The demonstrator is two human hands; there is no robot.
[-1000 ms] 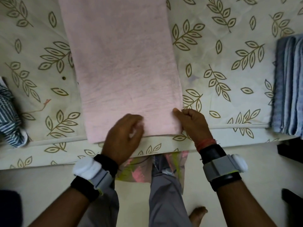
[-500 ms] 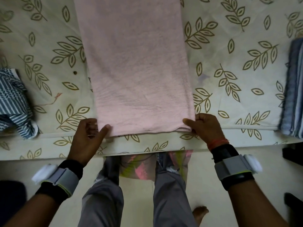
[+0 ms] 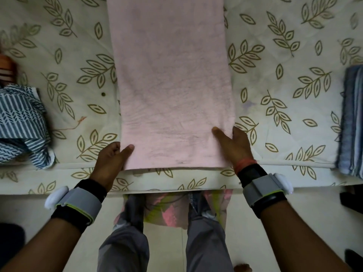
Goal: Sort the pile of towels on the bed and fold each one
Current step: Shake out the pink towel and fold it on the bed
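A long pink towel (image 3: 170, 79) lies flat on the bed, running from the near edge up out of the top of the view. My left hand (image 3: 112, 161) grips its near left corner, thumb on top and fingers under the cloth. My right hand (image 3: 233, 146) holds the near right corner the same way, thumb pressed on the towel. A crumpled blue-and-white striped towel (image 3: 19, 124) sits at the left edge. A folded blue striped towel (image 3: 351, 122) lies at the right edge.
The bed sheet (image 3: 279, 99) is cream with olive leaf prints; its near edge runs across the lower middle. An orange and white cloth (image 3: 5, 67) shows at the far left. My legs stand on a pale floor below. Dark objects (image 3: 351, 201) sit at the right on the floor.
My left hand slid from the middle of the towel's near edge out to its left corner. My right hand moved slightly up the right corner, thumb now on top.
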